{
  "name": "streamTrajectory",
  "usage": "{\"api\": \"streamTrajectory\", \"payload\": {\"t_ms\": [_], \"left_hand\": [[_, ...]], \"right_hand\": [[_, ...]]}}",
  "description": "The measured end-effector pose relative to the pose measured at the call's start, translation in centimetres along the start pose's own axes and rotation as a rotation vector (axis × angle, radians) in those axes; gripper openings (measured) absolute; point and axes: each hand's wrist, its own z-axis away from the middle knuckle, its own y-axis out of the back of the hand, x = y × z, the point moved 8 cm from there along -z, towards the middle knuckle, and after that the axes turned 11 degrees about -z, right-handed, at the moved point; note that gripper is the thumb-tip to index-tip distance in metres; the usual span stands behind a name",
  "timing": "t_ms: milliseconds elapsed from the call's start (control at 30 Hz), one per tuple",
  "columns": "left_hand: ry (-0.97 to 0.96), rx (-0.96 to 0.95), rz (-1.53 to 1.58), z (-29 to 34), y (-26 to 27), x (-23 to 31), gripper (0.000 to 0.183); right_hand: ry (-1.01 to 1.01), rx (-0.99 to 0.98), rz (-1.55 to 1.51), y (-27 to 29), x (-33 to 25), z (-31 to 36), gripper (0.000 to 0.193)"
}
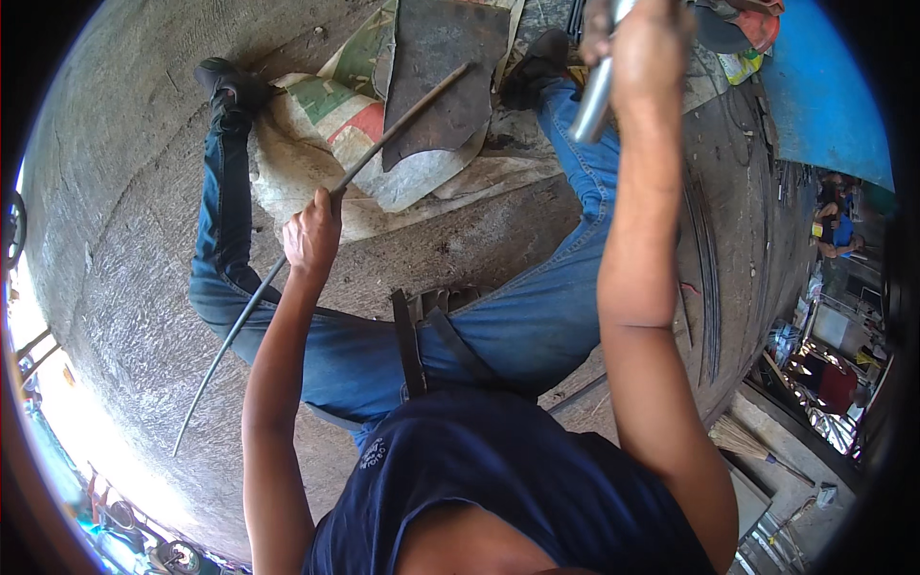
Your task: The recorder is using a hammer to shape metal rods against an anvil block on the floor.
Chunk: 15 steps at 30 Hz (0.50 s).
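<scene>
My left hand (312,233) is closed around a long thin metal rod (407,117). The rod's far end lies over a dark, worn flat sheet (450,43), and its near end slopes back past my left knee. Raised at the upper right, my right hand (655,57) grips a shiny metal pipe (594,101), whose lower end points down over my right leg. Motion smears this hand, and the pipe's top runs out of view.
Pale sacking (287,163) and patterned cloth lie beneath the dark sheet on rough concrete. My legs are spread around the work spot. Several thin rods (707,278) lie to the right. A blue sheet (829,96), a broom (752,443) and another person (836,225) are farther right.
</scene>
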Motion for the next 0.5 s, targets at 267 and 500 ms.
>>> {"api": "streamTrajectory", "payload": {"t_ms": [267,500], "left_hand": [[-0.011,-0.047,-0.076,0.1,-1.5,0.1,0.031],[-0.018,-0.039,0.062,-0.3,0.9,0.2,0.031]], "right_hand": [[-0.367,-0.173,0.645,5.4,26.5,3.0,0.073],[-0.643,-0.001,0.047,6.2,19.9,5.8,0.052]]}}
